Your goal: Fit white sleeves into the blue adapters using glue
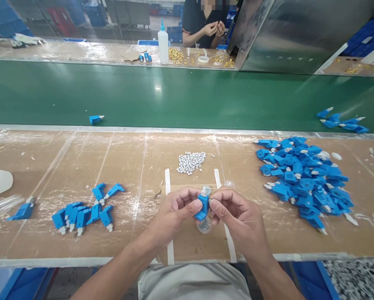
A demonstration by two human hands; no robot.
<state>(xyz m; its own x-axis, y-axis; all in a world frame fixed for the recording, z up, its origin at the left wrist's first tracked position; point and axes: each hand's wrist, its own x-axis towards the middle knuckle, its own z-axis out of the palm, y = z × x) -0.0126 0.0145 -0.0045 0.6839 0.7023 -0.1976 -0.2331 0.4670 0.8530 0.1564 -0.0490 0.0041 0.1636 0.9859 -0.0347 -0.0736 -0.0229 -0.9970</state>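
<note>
My left hand (183, 210) is closed on a blue plastic part (202, 207) with a whitish tip, held upright over the front of the bench. Against the part's right side, the thumb and fingers of my right hand (229, 208) are pinched together; whatever lies between them is too small to make out. Just below the part is a small clear round cup (204, 225), partly covered by the hands and the part. A heap of small grey-white pieces (190, 162) lies beyond my hands on the brown bench top (161, 150).
At right is a large pile of blue parts (305, 175); a smaller group (80, 214) lies left. A green belt (174, 93) crosses behind the bench, carrying several blue parts (343, 121). Across it are a white bottle (163, 43), brass pieces (176, 55) and a co-worker (205, 25).
</note>
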